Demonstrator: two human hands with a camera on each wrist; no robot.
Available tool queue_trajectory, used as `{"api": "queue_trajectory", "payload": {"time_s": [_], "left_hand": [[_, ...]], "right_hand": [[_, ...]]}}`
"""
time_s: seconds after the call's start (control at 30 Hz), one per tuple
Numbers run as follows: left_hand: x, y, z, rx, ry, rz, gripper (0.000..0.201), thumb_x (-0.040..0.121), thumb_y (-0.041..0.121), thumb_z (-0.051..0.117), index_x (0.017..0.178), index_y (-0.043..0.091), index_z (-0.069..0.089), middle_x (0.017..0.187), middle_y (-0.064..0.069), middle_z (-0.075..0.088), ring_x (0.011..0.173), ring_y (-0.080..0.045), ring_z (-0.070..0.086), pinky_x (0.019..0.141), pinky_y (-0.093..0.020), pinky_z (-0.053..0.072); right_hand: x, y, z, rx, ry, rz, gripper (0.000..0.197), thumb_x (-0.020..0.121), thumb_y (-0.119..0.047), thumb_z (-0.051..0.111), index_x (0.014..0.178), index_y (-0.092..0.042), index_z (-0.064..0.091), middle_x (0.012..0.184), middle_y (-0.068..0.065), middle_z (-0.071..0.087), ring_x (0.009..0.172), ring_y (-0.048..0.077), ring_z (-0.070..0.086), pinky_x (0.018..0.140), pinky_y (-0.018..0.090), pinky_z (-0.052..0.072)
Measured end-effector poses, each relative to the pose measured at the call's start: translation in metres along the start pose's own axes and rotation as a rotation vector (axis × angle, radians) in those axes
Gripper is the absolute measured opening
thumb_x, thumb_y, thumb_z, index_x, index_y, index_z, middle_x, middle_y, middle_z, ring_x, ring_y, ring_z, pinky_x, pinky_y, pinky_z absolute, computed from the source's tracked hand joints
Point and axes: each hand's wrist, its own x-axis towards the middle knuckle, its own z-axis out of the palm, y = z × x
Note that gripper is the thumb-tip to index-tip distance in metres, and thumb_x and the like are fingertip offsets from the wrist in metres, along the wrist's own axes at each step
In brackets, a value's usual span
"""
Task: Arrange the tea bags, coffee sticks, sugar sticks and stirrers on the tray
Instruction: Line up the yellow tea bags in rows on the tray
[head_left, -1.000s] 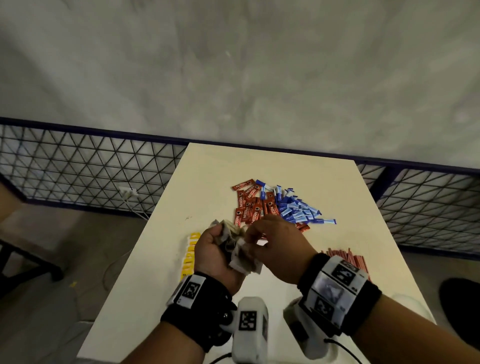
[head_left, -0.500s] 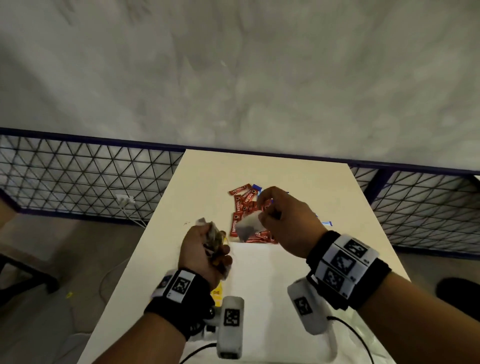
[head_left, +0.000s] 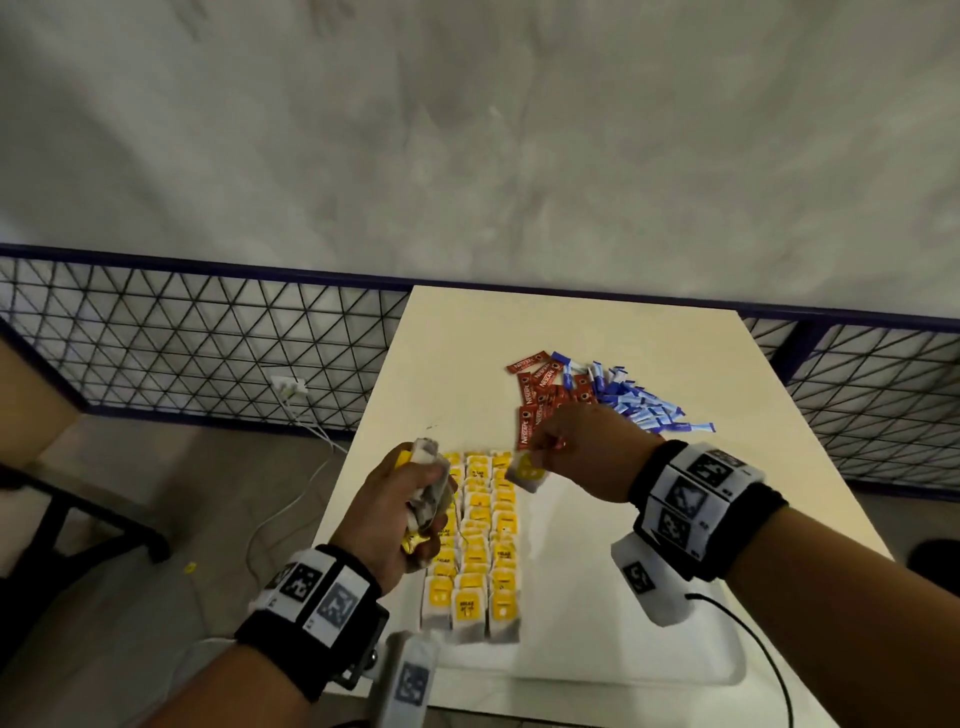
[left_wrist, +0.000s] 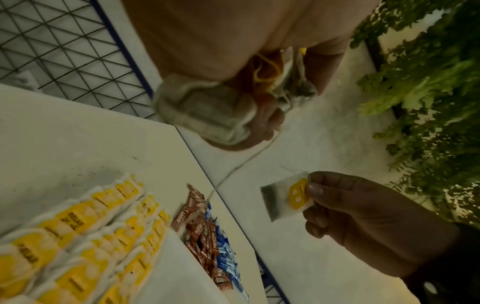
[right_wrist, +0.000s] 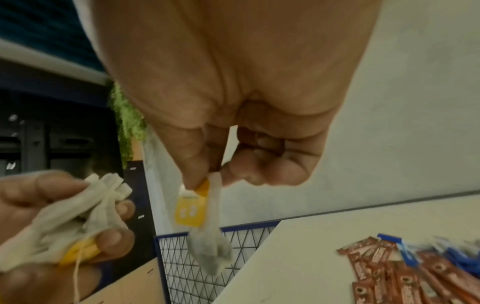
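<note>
While your right hand (head_left: 582, 452) hangs over the far end of the rows (head_left: 480, 540), the one relation that matters is bag (head_left: 525, 472) to row end: the bag hovers just past the top of the rightmost row, apart from it, not yet laid down.

Rows: three columns of yellow-tagged tea bags on the tray (head_left: 613, 660), running near-to-far along your line of sight. Long axis of each column points away from you. The open slot looks to be at the far end, right column, directly below and a bit toward you from the held bag.

Right hand: thumb and forefinger pinch the bag at its yellow tag (right_wrist: 191, 211); other fingers curled in. The pouch hangs down, tilted, tag facing you. It's the nearer hand to the slot, so my read is that it places.

Left hand (head_left: 400, 519): fist closed around a bundle (left_wrist: 207, 111) of more tea bags, strings trailing. It's beside the left column, lifted off the rows as far as I can tell. Supply only.

Coffee sticks (head_left: 540, 400) and sugar sticks (head_left: 639, 405) sit in a loose pile on the table (head_left: 467, 353), beyond the rows, off the tray. Stirrers not visible now.

Next move, in my judgement: lower the bag, tag up, overlapping the last one. Watch the loose string (left_wrist: 241, 164) from the bundle; it could snag the rows.
</note>
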Motion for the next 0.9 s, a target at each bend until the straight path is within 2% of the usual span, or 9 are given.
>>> {"api": "queue_trajectory", "payload": {"time_s": [0.1, 0.17, 0.3, 0.43, 0.53, 0.7, 0.77, 0.83, 0.9], "left_hand": [[-0.008, 0.0, -0.007, 0.049, -0.029, 0.039, 0.016, 0.07, 0.025, 0.058, 0.082, 0.016, 0.053, 0.058, -0.003, 0.043, 0.048, -0.018, 0.028, 0.049, -0.022, 0.023], [-0.012, 0.001, -0.008, 0.108, -0.041, 0.056, 0.023, 0.068, 0.024, 0.058, 0.087, 0.01, 0.054, 0.056, -0.004, 0.041, 0.046, -0.017, 0.026, 0.048, -0.02, 0.024], [-0.019, -0.004, -0.02, 0.085, -0.025, 0.076, 0.018, 0.07, 0.021, 0.057, 0.085, 0.013, 0.053, 0.052, -0.001, 0.046, 0.042, -0.015, 0.027, 0.049, -0.019, 0.02], [-0.026, -0.024, -0.047, 0.085, 0.078, 0.036, 0.013, 0.085, 0.013, 0.056, 0.096, 0.005, 0.055, 0.048, 0.003, 0.049, 0.039, -0.014, 0.031, 0.05, -0.022, 0.02], [-0.031, -0.037, -0.065, 0.08, 0.105, 0.006, 0.023, 0.08, 0.018, 0.059, 0.096, 0.003, 0.055, 0.047, 0.003, 0.047, 0.039, -0.015, 0.03, 0.048, -0.022, 0.02], [-0.036, -0.053, -0.091, 0.095, 0.126, -0.064, 0.036, 0.065, 0.032, 0.064, 0.09, 0.007, 0.058, 0.047, 0.003, 0.045, 0.038, -0.015, 0.029, 0.046, -0.021, 0.023], [-0.037, -0.055, -0.1, 0.087, 0.126, -0.069, 0.035, 0.061, 0.034, 0.066, 0.085, 0.01, 0.06, 0.05, 0.001, 0.044, 0.038, -0.014, 0.03, 0.047, -0.021, 0.024], [-0.04, -0.056, -0.105, 0.068, 0.136, -0.047, 0.023, 0.061, 0.031, 0.067, 0.079, 0.018, 0.062, 0.059, -0.006, 0.049, 0.042, -0.016, 0.031, 0.049, -0.022, 0.023], [-0.041, -0.056, -0.11, 0.037, 0.149, -0.038, 0.023, 0.053, 0.035, 0.068, 0.074, 0.027, 0.063, 0.074, -0.012, 0.056, 0.048, -0.017, 0.034, 0.05, -0.025, 0.023]], "right_hand": [[0.002, -0.01, 0.011, 0.027, -0.059, -0.019, 0.021, 0.094, -0.03, 0.055, 0.107, -0.019, 0.067, 0.105, -0.005, 0.064, 0.094, 0.01, 0.054, 0.075, 0.02, 0.033], [0.002, -0.015, 0.017, 0.044, -0.074, -0.045, 0.021, 0.093, -0.031, 0.056, 0.107, -0.021, 0.068, 0.107, -0.006, 0.066, 0.091, 0.008, 0.054, 0.075, 0.02, 0.034], [0.005, -0.031, 0.038, 0.062, -0.146, -0.077, 0.021, 0.093, -0.03, 0.057, 0.108, -0.022, 0.069, 0.109, -0.006, 0.067, 0.082, 0.004, 0.051, 0.074, 0.018, 0.036], [0.008, -0.044, 0.081, 0.047, -0.307, -0.085, 0.023, 0.094, -0.03, 0.055, 0.111, -0.021, 0.068, 0.114, -0.003, 0.066, 0.102, 0.015, 0.057, 0.087, 0.026, 0.044], [0.011, -0.048, 0.114, -0.007, -0.417, -0.089, 0.027, 0.095, -0.032, 0.052, 0.115, -0.02, 0.066, 0.118, 0.001, 0.064, 0.109, 0.021, 0.056, 0.094, 0.034, 0.046], [0.018, -0.054, 0.154, -0.032, -0.504, -0.078, 0.029, 0.094, -0.033, 0.053, 0.116, -0.019, 0.066, 0.118, 0.003, 0.065, 0.11, 0.023, 0.057, 0.094, 0.035, 0.046], [0.022, -0.055, 0.167, -0.047, -0.531, -0.06, 0.028, 0.094, -0.034, 0.053, 0.114, -0.021, 0.066, 0.115, 0.003, 0.065, 0.108, 0.023, 0.057, 0.09, 0.033, 0.047], [0.028, -0.054, 0.177, -0.063, -0.53, -0.024, 0.026, 0.094, -0.032, 0.052, 0.113, -0.022, 0.067, 0.114, 0.004, 0.065, 0.107, 0.025, 0.059, 0.088, 0.032, 0.048], [0.035, -0.053, 0.183, -0.064, -0.492, 0.025, 0.025, 0.092, -0.028, 0.053, 0.113, -0.023, 0.066, 0.114, 0.005, 0.065, 0.106, 0.025, 0.059, 0.088, 0.032, 0.049]]}}
